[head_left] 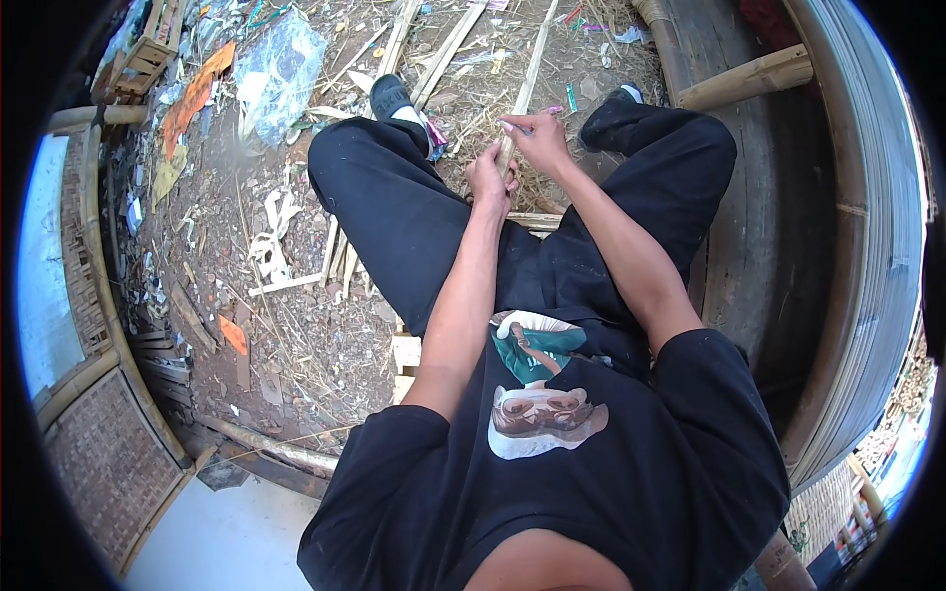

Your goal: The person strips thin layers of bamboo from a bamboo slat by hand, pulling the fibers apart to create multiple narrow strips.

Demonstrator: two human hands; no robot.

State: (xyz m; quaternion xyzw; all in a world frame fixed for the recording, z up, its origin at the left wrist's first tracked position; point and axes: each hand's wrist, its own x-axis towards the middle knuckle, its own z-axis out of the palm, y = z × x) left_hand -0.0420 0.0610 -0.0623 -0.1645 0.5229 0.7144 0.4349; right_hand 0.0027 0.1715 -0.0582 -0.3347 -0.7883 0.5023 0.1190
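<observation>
A long, pale bamboo strip [533, 67] slants away from me between my feet, its near end in my hands. My left hand [489, 179] is closed round that near end, fingers wrapped about it. Just beyond and to the right, my right hand [540, 141] is closed in a pinch over the strip. A small dark, thin thing shows at its fingers, too small to name; the hand partly covers it. Under both hands lie straw and shavings on the ground.
More split bamboo strips [448, 54] lie beyond my left foot. A clear plastic bag [279, 74] and an orange scrap [197, 98] lie among litter at the far left. A bamboo pole [746, 79] and dark planks [754, 227] stand close on my right. A woven panel [113, 453] is at the left.
</observation>
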